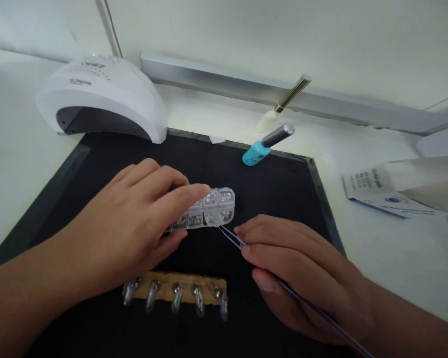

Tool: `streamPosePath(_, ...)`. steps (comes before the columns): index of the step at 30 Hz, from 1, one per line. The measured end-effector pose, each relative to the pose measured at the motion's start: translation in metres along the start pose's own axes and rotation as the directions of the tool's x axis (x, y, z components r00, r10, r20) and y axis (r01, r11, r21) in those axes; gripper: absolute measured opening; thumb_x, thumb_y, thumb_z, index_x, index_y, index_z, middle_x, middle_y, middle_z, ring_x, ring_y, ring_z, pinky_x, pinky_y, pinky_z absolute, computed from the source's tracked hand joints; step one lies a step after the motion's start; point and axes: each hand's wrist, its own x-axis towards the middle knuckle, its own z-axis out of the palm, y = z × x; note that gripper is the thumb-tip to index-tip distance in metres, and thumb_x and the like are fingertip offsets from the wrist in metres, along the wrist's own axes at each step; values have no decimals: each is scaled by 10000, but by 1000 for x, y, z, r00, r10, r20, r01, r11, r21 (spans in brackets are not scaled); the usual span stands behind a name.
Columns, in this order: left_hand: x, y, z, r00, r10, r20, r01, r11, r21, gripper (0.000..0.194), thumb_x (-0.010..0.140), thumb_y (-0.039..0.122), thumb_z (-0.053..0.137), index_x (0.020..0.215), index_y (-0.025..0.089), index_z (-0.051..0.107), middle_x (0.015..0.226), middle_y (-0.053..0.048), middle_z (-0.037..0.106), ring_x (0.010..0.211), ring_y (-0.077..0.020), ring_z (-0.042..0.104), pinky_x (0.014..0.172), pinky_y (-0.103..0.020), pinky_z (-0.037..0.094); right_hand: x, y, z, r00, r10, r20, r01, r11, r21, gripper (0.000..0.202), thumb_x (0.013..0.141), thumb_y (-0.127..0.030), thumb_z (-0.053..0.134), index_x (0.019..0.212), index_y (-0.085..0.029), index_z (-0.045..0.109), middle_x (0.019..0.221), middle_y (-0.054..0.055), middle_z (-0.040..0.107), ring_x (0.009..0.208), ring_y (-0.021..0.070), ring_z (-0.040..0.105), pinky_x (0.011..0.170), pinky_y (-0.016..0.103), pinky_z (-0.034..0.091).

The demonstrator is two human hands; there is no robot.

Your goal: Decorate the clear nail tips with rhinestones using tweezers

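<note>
My left hand point(145, 219) is closed around the left part of a clear plastic rhinestone case point(226, 198), which is split into small compartments with tiny glittering pieces inside. Its left end is hidden under my fingers. In my right hand point(302, 268) is a pair of thin purple tweezers point(233, 237), held between thumb and fingers. Their tips are at the case's near edge, by a compartment whose lid looks raised. Whether the tips pinch a piece, I cannot tell. Nearer to me, a wooden strip point(164, 279) bears several clear false nails point(177, 298) with coloured bits on some.
A black mat point(283, 194) covers the work surface. At the back left stands a white nail lamp point(108, 94). A turquoise polish bottle point(256, 153) and a pale bottle with a gold cap point(269, 119) stand at the back. An opened alcohol pad box point(373, 181) lies to the right.
</note>
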Motion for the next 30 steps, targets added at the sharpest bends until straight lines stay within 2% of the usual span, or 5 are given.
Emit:
streamPosePath(4, 1, -3, 0, 999, -24, 28, 26, 997, -74, 466, 869, 200, 621, 1312, 186, 480, 1145, -77, 592, 961, -254, 533, 834, -440, 479, 1, 2, 1, 997, 50, 64, -49, 999, -21, 108, 924, -94, 455, 944, -150, 545, 790, 81, 676, 821, 190, 683, 668, 315, 616)
streamPosePath(10, 0, -8, -4, 993, -100, 69, 111, 978, -175, 429, 899, 230, 589, 1313, 186, 484, 1154, -66, 612, 988, -247, 531, 852, -438, 479, -1, 10, 9, 997, -37, -63, 40, 998, 42, 129, 911, -109, 439, 907, -135, 566, 744, 81, 650, 741, 180, 666, 588, 292, 584)
streamPosePath(15, 0, -9, 0, 993, -88, 78, 102, 974, -201, 493, 838, 245, 673, 1291, 225, 479, 1116, -25, 622, 992, -216, 547, 843, -390, 509, -3, 11, 9, 997, 45, -60, -38, 992, 118, 121, 908, -119, 458, 955, -149, 564, 770, 72, 672, 770, 182, 681, 624, 291, 584)
streamPosePath(23, -3, -5, 3, 991, -99, 91, 118, 965, -236, 527, 797, 285, 688, 1279, 230, 483, 1052, -17, 628, 974, -213, 575, 781, -353, 529, 2, 6, 13, 992, 125, -35, -121, 987, 105, 118, 913, -133, 442, 956, -182, 541, 734, 43, 663, 696, 167, 666, 576, 273, 565)
streamPosePath(30, -2, -4, 2, 991, -97, 91, 117, 961, -249, 463, 796, 271, 682, 1232, 233, 532, 1024, -23, 648, 954, -218, 595, 768, -349, 532, 5, 3, 8, 958, 282, 46, -284, 923, 262, 126, 876, -80, 480, 929, -176, 542, 742, 37, 627, 669, 153, 624, 574, 278, 530)
